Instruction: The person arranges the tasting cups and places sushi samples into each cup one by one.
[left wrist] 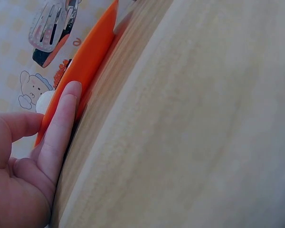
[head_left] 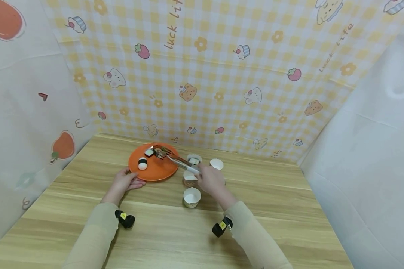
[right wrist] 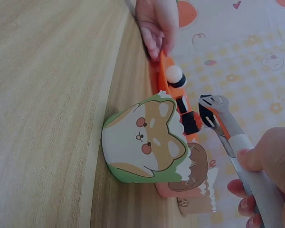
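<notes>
My left hand [head_left: 122, 182] pinches the near-left rim of an orange plate [head_left: 158, 175], thumb above and fingers underneath, as the left wrist view shows. On the plate lie a white sushi piece with a black band [head_left: 143, 164], a black-and-white sushi roll [head_left: 149, 152] and a dark piece with orange topping [right wrist: 191, 122]. My right hand [head_left: 211, 180] grips a pair of metal tongs [head_left: 180, 161] by the pale handle. Above the plate, the tongs' ends hold a dark and orange sushi piece [left wrist: 50, 57], partly hidden by the slotted tip.
Right of the plate stand several paper cups: a near one with a dog face [right wrist: 145, 142], a middle one [head_left: 189, 180], a back one [head_left: 194, 159] with something pale inside, and one farther right [head_left: 217, 164]. Patterned cloth [head_left: 202, 74] hangs behind the wooden table [head_left: 161, 239].
</notes>
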{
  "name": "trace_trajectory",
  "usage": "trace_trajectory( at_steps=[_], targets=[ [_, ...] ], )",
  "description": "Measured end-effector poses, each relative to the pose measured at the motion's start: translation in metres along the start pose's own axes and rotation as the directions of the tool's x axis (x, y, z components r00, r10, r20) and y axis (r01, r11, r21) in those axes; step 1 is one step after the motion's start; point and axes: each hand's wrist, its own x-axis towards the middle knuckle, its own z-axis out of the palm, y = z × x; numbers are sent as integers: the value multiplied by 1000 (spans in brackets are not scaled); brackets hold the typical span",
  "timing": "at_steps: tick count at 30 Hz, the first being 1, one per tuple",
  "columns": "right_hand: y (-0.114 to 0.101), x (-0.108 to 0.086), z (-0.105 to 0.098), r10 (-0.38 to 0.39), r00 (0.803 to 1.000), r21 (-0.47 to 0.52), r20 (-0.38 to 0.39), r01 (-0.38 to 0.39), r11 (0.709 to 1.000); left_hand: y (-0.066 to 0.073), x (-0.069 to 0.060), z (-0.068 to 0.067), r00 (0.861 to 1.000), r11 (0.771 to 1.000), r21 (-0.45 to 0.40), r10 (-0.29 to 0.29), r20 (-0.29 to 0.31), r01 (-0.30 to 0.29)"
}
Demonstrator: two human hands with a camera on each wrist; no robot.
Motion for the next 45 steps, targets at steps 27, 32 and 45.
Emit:
trace_trajectory(
  at_steps=[27, 32, 45],
  targets=[
    [19, -31, -11, -31, 994, 112, -103, 42, 993, -2, 4, -3, 1000, 1000, 5, -4, -2, 4],
    [26, -37, -12, 2, 995, 124, -103, 10, 992, -3, 5, -3, 1000, 1000, 3, -1, 0, 1],
    [45, -54, -13, 86, 989, 143, -122, -68, 987, -3, 4, -3, 1000, 1000, 10, -9, -7, 9]
  ],
)
